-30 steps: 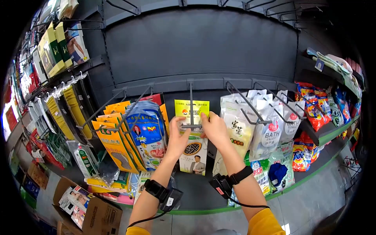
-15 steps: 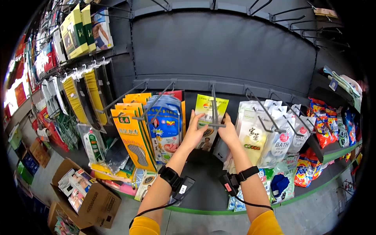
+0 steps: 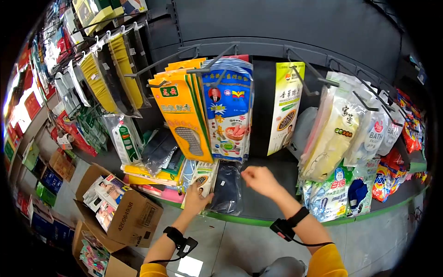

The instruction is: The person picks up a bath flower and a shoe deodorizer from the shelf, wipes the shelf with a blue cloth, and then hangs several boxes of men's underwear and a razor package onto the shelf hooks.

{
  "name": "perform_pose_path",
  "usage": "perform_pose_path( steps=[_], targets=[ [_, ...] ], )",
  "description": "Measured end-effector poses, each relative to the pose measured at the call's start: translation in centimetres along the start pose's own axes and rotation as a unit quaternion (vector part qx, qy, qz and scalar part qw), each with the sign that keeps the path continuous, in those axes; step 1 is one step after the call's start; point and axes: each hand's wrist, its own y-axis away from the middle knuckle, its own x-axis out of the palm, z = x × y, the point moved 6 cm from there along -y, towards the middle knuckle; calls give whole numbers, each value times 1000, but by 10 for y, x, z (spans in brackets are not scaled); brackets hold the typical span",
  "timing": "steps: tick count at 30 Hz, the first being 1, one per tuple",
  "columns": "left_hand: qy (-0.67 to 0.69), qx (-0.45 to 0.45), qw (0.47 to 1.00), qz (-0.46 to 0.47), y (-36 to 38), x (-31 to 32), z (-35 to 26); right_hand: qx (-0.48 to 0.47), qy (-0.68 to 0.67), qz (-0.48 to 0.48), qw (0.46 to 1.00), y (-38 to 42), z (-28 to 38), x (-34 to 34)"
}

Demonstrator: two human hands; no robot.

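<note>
Now your left hand touches the near packet, fingers apart; your right hand is loosely closed.

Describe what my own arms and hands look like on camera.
Both the left hand and the right hand are bare. Yellow sleeves end well above the wrists. Each forearm wears a black strap, left and right, with a black box, left and right, and a thin black cable, left and right. The left box has a white label, the right a small reddish mark.
</note>
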Motion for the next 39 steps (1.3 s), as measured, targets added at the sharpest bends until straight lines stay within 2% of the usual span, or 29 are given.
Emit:
perform_pose_path(
  steps=[2,3,4,6,7,8,11,13,14,16,17,18,20,22,23,25,28,29,30,31,32,33,35,36,39],
  targets=[
    [4,-126,987,101,-11,18,53,24,-37,57,997,-16,-14,64],
    [79,-158,974,141,-20,46,97,28,-40,84,995,-22,-20,81],
    [79,-157,974,140,-15,46,93,32,-42,111,992,-24,-26,94],
    [-68,-154,977,130,-9,45,86,27,-45,86,995,-28,-31,119],
    [-116,-164,969,147,-12,48,85,105,-72,138,982,-30,-25,125],
    [-88,-139,975,146,-14,46,81,85,-103,116,984,-39,-43,152],
    [-104,-155,972,146,-11,39,76,115,-114,130,978,-42,-48,166],
    [-134,-71,980,131,-3,39,70,100,-55,96,989,-45,-56,171],
    [-135,-71,979,133,3,38,72,102,-56,96,989,-45,-62,174],
    [-159,-38,968,191,16,36,64,195,-210,56,956,-47,-80,177],
    [-180,-1,964,194,26,31,55,206,-221,-35,952,-55,-102,173],
    [-181,0,964,195,33,29,53,216,-233,-48,947,-51,-97,168],
    [-156,19,965,211,46,29,49,193,-347,-172,901,-61,-125,154],
    [-168,15,963,212,53,28,49,224,-351,-193,889,-56,-129,144],
    [-182,35,957,222,55,30,46,224,-389,-135,883,-49,-94,113],
    [-197,57,951,231,56,31,40,201,-373,-111,899,-39,-72,85],
    [-86,40,980,175,40,25,27,158,-364,-67,915,-22,-54,60],
    [157,61,966,196,25,16,2,116,-280,-32,953,-16,-40,47],
    [250,32,948,194,18,10,-17,74,-191,3,979,-9,-29,39],
    [272,26,946,176,8,12,-20,34,-154,-8,987,-2,-23,29],
    [294,21,943,158,-1,16,-24,34,-152,-13,988,7,-17,15],
    [296,27,941,161,-5,10,-52,19,-121,2,992,16,-4,-4],
    [375,26,899,226,3,-4,-109,18,-66,29,997,37,17,-34],
    [380,41,895,231,7,-10,-128,18,-56,16,998,46,32,-49],
    [502,50,846,175,16,-30,-183,1,-166,-11,986,72,63,-88]
  ],
)
